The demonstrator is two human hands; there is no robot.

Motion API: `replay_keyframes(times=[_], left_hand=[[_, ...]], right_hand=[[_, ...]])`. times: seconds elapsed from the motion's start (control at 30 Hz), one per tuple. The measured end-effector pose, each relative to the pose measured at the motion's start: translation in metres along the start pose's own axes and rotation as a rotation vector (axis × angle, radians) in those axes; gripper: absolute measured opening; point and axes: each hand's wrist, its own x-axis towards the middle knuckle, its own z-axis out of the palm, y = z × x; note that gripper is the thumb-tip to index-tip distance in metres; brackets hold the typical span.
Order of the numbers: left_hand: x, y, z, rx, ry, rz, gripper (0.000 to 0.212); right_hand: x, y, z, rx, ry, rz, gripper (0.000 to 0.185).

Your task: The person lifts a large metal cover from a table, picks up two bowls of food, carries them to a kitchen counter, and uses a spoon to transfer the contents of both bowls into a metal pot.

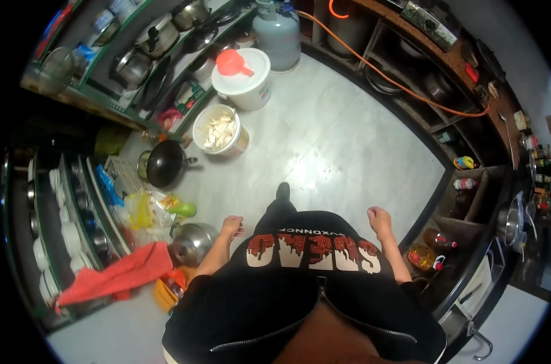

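My left hand (pixel 232 227) hangs at my side, fingers loosely curled, holding nothing. It is nearest to a shiny metal pot (pixel 194 241) on the floor at the left. Out to the other side, my right hand (pixel 379 222) is also curled and empty, above the pale tiled floor (pixel 343 150). Ahead on the left stands a white bucket (pixel 234 144) filled with pale, strip-like pieces. Behind it is a lidded white bucket (pixel 253 96), with a red plastic dipper (pixel 230 63) lying on the lid. A black wok (pixel 165 164) rests near the shelves.
Green-edged shelves (pixel 107 107) hold pots and lids. A grey gas cylinder (pixel 278 41) with an orange hose (pixel 371 61) stands ahead. Dark-edged counter compartments (pixel 473 191) line the right, with bottles (pixel 423 257) inside. Left are plastic bags (pixel 143 209) and a red cloth (pixel 120 273).
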Motion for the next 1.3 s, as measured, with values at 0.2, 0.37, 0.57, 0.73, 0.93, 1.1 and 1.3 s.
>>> replay_keyframes(times=[0.2, 0.37, 0.57, 0.73, 0.93, 1.1, 1.3], left_hand=[[0.077, 0.151, -0.068, -0.049, 0.092, 0.103, 0.026], [0.125, 0.257, -0.082, -0.018, 0.103, 0.159, 0.026], [0.168, 0.372, -0.062, 0.03, 0.039, 0.178, 0.031], [0.19, 0.461, -0.079, 0.042, 0.137, 0.175, 0.027], [0.256, 0.605, -0.125, 0.035, 0.481, 0.453, 0.05], [0.352, 0.71, -0.188, 0.247, 0.765, 0.615, 0.052], [0.481, 0.832, -0.278, 0.254, 0.564, 0.667, 0.055]], right_hand=[[0.039, -0.037, 0.043, -0.049, -0.219, 0.204, 0.028], [0.063, -0.029, 0.059, 0.009, -0.273, 0.393, 0.029], [0.147, -0.02, 0.073, -0.101, -0.401, 0.38, 0.035], [0.284, -0.038, 0.083, 0.333, -0.253, 0.634, 0.028], [0.408, -0.109, 0.043, 0.672, -0.151, 0.584, 0.023], [0.446, -0.114, 0.032, 0.629, -0.066, 0.648, 0.025], [0.377, -0.158, 0.042, 0.142, -0.069, 0.725, 0.015]])
